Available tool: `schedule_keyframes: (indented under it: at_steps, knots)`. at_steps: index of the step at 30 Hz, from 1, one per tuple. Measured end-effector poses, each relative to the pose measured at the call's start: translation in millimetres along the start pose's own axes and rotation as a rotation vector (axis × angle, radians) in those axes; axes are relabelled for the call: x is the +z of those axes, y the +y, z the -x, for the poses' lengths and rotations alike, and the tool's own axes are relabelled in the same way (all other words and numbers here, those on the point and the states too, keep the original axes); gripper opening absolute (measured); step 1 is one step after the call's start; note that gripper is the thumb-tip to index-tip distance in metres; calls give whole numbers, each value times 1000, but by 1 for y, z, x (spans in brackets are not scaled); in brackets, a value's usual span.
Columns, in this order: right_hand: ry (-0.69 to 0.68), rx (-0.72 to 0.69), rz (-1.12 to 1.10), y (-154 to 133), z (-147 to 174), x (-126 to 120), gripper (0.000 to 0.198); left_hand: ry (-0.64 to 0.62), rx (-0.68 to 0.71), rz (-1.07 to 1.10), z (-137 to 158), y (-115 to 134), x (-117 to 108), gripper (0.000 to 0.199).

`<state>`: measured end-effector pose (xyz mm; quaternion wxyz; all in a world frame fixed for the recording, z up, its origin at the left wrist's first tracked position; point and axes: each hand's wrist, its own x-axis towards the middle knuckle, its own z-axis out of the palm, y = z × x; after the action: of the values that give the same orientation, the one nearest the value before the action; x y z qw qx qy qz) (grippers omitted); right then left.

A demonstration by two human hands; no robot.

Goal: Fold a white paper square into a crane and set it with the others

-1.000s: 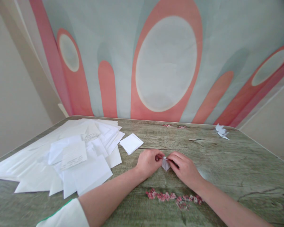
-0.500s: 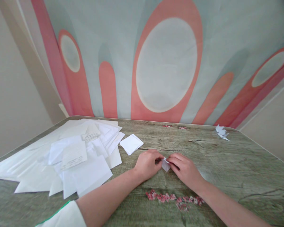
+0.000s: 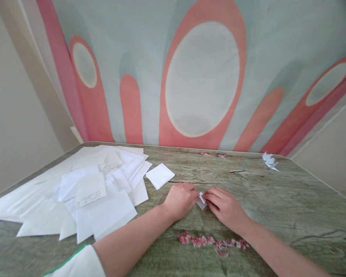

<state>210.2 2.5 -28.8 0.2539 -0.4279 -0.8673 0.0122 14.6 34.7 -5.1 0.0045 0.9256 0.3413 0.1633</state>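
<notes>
Two hands, the left hand point(image 3: 181, 202) and the right hand point(image 3: 227, 206), meet on one small folded paper point(image 3: 202, 202) in my head view, just beyond the pink blossom print point(image 3: 202, 241) on the table point(image 3: 276, 207). I take that print as my marker. My left hand is curled closed, its fingertips at the paper's left edge; my right hand pinches the right edge between thumb and fingers. The left fingertips are partly tucked away, so I can't read exactly how they press.

I judge the piece very light and thin, stiffer where its layers double up, soft enough elsewhere to crease or tear under a hard tug. It should not be slippery, though something this small could skew if one side pulled more than the other. I'd take hold as now — fingertips on opposite edges, light pressure, the middle left uncovered.

Farther beyond the print and to its left lie the square sheets point(image 3: 160, 176), with the broad paper pile point(image 3: 112, 213) farther left again. Well off to the print's right, near the far edge, sit some crumpled-looking paper pieces point(image 3: 269, 161); I can't make out their shape.
</notes>
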Motion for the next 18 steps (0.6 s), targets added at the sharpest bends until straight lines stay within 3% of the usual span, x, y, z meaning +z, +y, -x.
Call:
schedule_keyframes:
  at_steps: [18]
  knots:
    - [-72,-57,41,-4,0,-4,28,-65,52,-84,0,4,2,15]
